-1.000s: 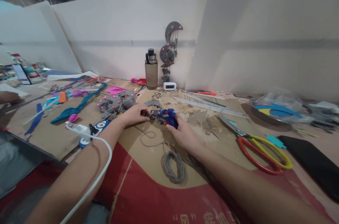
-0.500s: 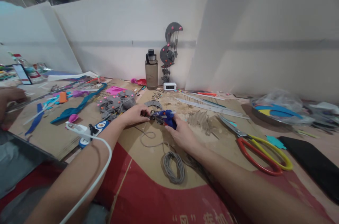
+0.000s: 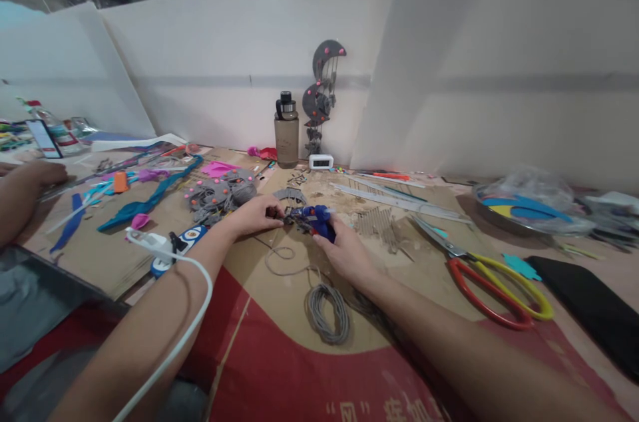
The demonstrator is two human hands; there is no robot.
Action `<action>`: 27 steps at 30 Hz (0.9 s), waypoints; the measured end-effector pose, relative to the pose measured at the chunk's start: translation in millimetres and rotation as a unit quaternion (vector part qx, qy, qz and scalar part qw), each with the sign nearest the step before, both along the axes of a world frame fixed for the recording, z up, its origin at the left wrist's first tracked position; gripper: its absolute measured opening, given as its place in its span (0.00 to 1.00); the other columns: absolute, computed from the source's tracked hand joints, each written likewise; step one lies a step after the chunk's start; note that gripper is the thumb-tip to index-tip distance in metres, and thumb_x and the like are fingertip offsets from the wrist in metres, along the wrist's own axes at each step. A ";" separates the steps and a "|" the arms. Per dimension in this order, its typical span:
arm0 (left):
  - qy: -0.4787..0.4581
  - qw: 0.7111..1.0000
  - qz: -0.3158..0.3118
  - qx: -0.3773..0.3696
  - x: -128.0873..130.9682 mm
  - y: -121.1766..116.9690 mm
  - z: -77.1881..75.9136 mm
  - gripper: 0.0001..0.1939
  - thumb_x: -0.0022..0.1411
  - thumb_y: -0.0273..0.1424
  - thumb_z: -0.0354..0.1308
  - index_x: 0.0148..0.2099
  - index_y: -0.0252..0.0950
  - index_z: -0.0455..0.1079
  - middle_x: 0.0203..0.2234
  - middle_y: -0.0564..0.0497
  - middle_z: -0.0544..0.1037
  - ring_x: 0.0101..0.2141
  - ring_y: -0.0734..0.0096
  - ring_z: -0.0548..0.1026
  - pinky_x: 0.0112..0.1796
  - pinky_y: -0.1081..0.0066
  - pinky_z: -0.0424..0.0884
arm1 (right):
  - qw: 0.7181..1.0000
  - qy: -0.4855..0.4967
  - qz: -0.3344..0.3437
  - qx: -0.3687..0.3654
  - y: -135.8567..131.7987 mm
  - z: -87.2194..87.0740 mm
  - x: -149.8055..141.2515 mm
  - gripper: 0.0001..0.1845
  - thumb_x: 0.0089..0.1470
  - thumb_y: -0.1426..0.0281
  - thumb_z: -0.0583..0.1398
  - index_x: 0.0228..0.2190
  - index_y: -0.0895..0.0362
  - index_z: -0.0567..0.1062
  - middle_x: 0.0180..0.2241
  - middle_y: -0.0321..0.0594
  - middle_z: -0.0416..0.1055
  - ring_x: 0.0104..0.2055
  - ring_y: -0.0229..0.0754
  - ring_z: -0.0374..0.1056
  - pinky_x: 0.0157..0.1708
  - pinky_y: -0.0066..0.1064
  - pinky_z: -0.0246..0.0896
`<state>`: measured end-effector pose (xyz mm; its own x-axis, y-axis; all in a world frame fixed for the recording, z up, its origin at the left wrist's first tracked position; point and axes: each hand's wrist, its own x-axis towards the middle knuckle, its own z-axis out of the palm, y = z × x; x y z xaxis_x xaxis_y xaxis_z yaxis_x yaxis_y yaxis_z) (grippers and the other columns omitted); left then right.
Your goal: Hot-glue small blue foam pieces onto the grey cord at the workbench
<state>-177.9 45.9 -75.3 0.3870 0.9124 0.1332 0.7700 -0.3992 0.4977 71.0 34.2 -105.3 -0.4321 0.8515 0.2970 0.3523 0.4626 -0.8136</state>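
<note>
White cable (image 3: 201, 270): loops over the left forearm; lifting that arm could drag it and shift the power strip (image 3: 194, 235) at 8 o'clock from the glue gun.
Left hand (image 3: 255, 215): fingers curled in beside a dark gray piece (image 3: 288, 219); whether the grip pinches it cannot be told. A slip of the nozzle might burn a fingertip.
Glue gun (image 3: 319, 219): between the hands over the counter, tip at the piece; excess glue could smear.
Right hand (image 3: 344, 250): grip wrapped around the glue gun.
Water bottle (image 3: 287, 139): 11 o'clock, out of the way.
Gray cord coil (image 3: 328, 315): 6 o'clock, its loose strand liable to snag.
Scissors (image 3: 462, 255): 4 o'clock, beside the right forearm.
</note>
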 end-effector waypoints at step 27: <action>0.013 1.000 -0.006 0.015 -2.1 1.5 -1.6 0.08 0.51 0.32 0.59 0.35 0.36 0.73 0.34 0.51 0.76 0.35 0.69 0.72 0.39 0.71 0.66 | 0.999 -0.041 -0.003 -0.005 -1.3 0.8 0.0 0.20 0.52 0.70 0.56 0.48 0.58 0.66 0.47 0.49 0.70 0.48 0.48 0.66 0.50 0.40 0.57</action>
